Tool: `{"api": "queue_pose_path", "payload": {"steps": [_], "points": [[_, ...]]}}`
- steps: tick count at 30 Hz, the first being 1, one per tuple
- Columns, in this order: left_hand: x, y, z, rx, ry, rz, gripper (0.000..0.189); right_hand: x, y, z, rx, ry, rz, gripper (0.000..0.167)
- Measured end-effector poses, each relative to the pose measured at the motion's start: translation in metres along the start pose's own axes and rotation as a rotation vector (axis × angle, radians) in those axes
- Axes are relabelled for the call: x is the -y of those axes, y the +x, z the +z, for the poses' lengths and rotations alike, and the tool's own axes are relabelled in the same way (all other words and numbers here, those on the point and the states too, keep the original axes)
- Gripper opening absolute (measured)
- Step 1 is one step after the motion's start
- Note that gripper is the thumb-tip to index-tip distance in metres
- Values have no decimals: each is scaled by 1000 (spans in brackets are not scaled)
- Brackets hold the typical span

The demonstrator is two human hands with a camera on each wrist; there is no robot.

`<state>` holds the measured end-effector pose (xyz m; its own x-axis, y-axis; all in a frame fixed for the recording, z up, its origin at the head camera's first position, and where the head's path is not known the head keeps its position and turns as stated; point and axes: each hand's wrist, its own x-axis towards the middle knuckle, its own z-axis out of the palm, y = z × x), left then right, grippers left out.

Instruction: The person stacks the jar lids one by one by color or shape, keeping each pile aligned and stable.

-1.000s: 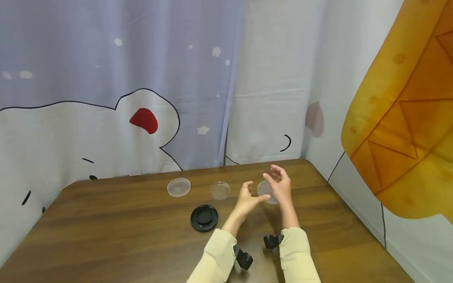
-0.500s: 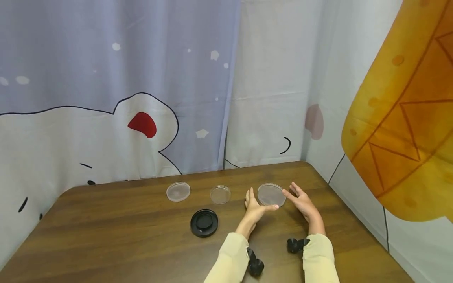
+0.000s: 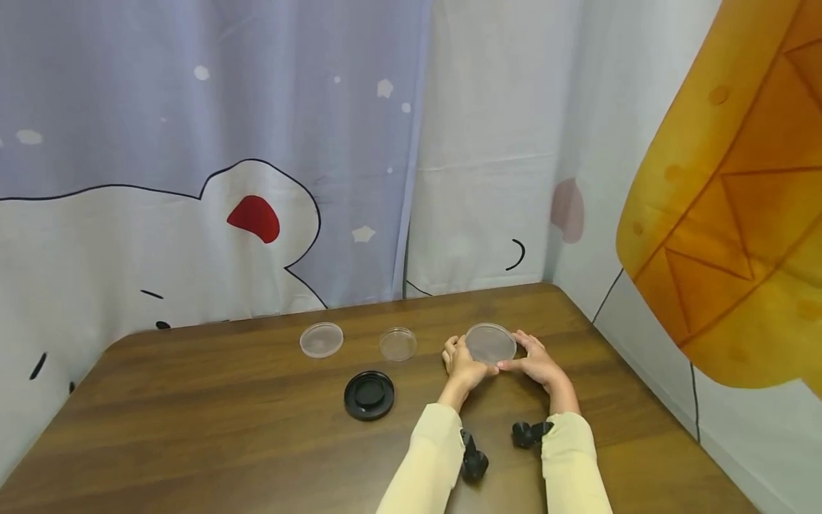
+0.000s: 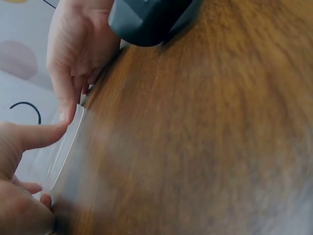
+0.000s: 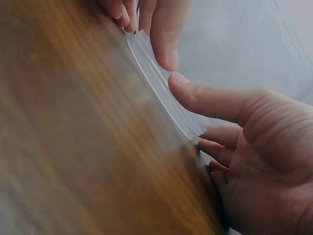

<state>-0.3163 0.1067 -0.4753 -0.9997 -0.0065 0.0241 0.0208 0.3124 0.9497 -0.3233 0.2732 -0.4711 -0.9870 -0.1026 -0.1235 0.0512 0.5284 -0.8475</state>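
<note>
A clear, round, shallow petri dish (image 3: 490,344) lies between my two hands at the right of the table. My left hand (image 3: 465,365) grips its left side, fingers around the rim and thumb along the near edge. From the other side my right hand (image 3: 536,363) holds it in the same way, and the two thumb tips almost meet at the front. In the left wrist view the dish's side wall (image 4: 67,147) shows under both thumbs. The right wrist view has the wall (image 5: 161,93) close over the table, with the right thumb (image 5: 210,100) at its upper edge.
Two more clear round dishes, one smaller (image 3: 398,344) and one farther left (image 3: 322,340), lie on the wooden table (image 3: 225,428). In front of them is a black round disc with a raised ring (image 3: 369,395). A printed curtain (image 3: 481,178) hangs behind the table.
Both hands first spread apart above the dish, the right hand moving rightward. They have since come down and closed on its rim from either side.
</note>
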Motion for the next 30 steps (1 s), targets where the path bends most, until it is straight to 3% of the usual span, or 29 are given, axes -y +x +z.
{"api": "queue_pose_path", "payload": {"steps": [5,10,15,18,23,27,30], "points": [[1,-1,-6,-3,-63,-13,82,0,-1,2,-5,47,3,90],[3,-1,-19,29,-248,-41,63,-1,-4,-5,63,117,-83,88],[9,-6,-36,34,-395,-26,55,1,-7,-9,153,160,-141,84],[10,-15,-54,38,-379,9,55,7,-7,-6,218,172,-160,83],[3,-29,-84,62,-251,104,51,21,-8,-1,271,195,-177,78],[9,-30,-92,75,-137,182,49,25,-11,-2,316,173,-202,77],[14,-34,-97,103,-109,180,48,23,-12,-1,373,157,-222,77]]}}
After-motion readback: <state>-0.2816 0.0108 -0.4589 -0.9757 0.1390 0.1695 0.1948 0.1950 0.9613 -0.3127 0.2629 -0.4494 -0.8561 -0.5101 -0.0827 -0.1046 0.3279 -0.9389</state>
